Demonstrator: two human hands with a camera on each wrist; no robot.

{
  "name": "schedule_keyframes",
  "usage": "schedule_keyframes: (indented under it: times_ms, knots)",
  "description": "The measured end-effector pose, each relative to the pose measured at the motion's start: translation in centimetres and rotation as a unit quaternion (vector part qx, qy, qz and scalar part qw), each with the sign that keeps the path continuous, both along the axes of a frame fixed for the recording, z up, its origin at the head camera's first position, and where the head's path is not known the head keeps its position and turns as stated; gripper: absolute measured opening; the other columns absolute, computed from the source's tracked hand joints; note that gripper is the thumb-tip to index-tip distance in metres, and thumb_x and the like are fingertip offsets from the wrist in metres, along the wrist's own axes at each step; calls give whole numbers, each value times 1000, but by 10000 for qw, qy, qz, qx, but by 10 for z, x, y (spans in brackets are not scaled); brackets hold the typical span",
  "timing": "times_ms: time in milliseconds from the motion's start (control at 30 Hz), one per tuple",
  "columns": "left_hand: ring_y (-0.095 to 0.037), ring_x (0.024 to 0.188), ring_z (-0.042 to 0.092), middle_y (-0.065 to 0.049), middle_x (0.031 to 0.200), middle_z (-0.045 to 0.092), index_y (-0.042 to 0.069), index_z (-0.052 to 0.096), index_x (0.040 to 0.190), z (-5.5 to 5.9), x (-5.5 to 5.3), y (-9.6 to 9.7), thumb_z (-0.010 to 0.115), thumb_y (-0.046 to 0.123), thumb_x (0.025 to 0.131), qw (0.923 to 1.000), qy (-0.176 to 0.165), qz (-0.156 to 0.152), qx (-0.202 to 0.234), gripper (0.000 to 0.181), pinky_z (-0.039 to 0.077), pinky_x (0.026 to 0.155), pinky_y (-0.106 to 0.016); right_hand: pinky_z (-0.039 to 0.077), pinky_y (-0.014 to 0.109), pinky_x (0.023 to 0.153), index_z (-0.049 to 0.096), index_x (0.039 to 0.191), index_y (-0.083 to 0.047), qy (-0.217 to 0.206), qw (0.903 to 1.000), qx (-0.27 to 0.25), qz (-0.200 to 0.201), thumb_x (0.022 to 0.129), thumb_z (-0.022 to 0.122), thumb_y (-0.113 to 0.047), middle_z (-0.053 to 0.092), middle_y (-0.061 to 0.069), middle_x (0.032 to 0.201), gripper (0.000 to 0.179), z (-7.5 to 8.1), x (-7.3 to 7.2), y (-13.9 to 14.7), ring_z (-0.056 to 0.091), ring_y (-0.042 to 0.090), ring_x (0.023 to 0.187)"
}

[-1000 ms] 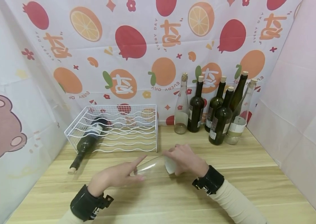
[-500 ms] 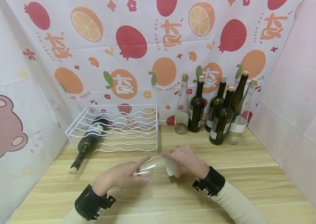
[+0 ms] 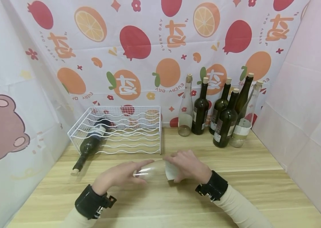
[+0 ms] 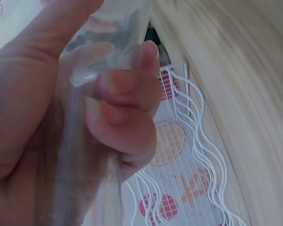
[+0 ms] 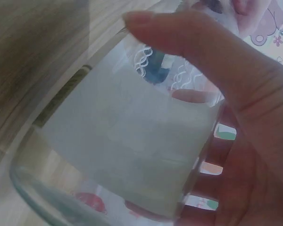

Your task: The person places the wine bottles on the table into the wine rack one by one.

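Observation:
Between my two hands a clear glass bottle (image 3: 152,169) with a pale label (image 5: 122,122) lies sideways above the table. My right hand (image 3: 190,166) grips its body at the label, thumb on one side and fingers round the other, as the right wrist view shows. At the other end, my left hand (image 3: 120,175) holds the narrower neck part. In the left wrist view the fingers (image 4: 125,120) curl round the clear glass, and the thumb lies along the opposite side. The bottle's mouth is hidden by the left hand.
A white wire rack (image 3: 160,139) stands behind the left hand, with a dark corked bottle (image 3: 90,144) lying in it, neck toward me. Several corked bottles stand at the back right, among them a clear bottle (image 3: 185,122) and a dark bottle (image 3: 225,126). Printed cloth walls surround the table (image 3: 160,205).
The left hand's fingers have closed in round the neck part. The right hand keeps its grip, and the bottle has tilted slightly, its label end a little lower. The standing bottles and rack stay put.

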State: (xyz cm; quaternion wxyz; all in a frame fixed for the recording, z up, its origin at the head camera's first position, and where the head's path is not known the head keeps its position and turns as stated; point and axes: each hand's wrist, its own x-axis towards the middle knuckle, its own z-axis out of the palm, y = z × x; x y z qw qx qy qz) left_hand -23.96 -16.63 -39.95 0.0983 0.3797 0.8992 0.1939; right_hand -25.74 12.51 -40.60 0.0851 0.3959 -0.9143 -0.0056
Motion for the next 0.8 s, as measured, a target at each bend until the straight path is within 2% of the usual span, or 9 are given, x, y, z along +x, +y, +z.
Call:
schedule_keyframes:
  times_ms: [100,233,300,367,467,533,600,800]
  knots:
    - [-2,77,53,5,86,60,15,40,159,0,-3,-7,76,35,92,9997,-183,-18,151,78,50,75,-26,54,29,67,60,140,-26,-50,10000,-46,54,63,94,-55,73,-1,117,89,0,0,0,68,16,90]
    - [-5,79,54,1,88,61,18,40,159,0,-5,-13,77,34,92,9989,-381,-33,286,79,49,74,-25,53,29,72,57,143,-27,-319,9995,-70,40,65,93,-54,73,-2,120,90,3,0,5,68,14,94]
    - [-6,81,56,0,90,62,18,40,160,1,-5,-16,77,35,92,9988,-407,-29,289,79,50,76,-26,53,30,74,56,144,-26,-602,9981,-114,-71,66,93,-50,73,-2,121,89,6,-1,9,67,14,96]
    - [-9,87,59,-5,105,69,16,40,159,3,-5,-18,77,35,91,9988,-386,-46,297,80,53,83,-31,53,33,78,55,146,-25,-881,9957,-155,-243,68,94,-47,73,-2,122,90,10,-2,14,66,14,99]
    - [-10,86,60,-10,106,69,12,41,158,5,-7,-22,79,31,90,9983,-404,-110,394,81,54,81,-31,56,40,83,56,146,-24,-1095,9929,-221,-408,68,94,-43,73,0,124,89,15,-4,21,67,17,105]
    - [-8,83,59,-10,106,69,9,42,157,6,-10,-25,80,28,89,9978,-383,-197,511,80,53,76,-28,57,45,86,56,146,-22,-1126,9924,-235,-441,68,95,-43,72,1,126,90,17,-5,24,68,21,109]
    - [-6,76,55,-4,90,64,8,43,157,8,-12,-29,81,25,88,9972,-409,-240,586,80,49,66,-23,58,48,88,57,145,-20,-1051,9933,-218,-416,67,95,-44,72,4,130,91,18,-6,28,69,25,112]
    - [-2,73,53,2,85,61,8,46,155,14,-15,-43,81,26,88,9964,-302,-311,722,78,46,62,-20,57,50,94,55,146,-15,-968,9941,-99,-477,66,96,-43,70,8,132,94,18,-6,31,69,29,116]
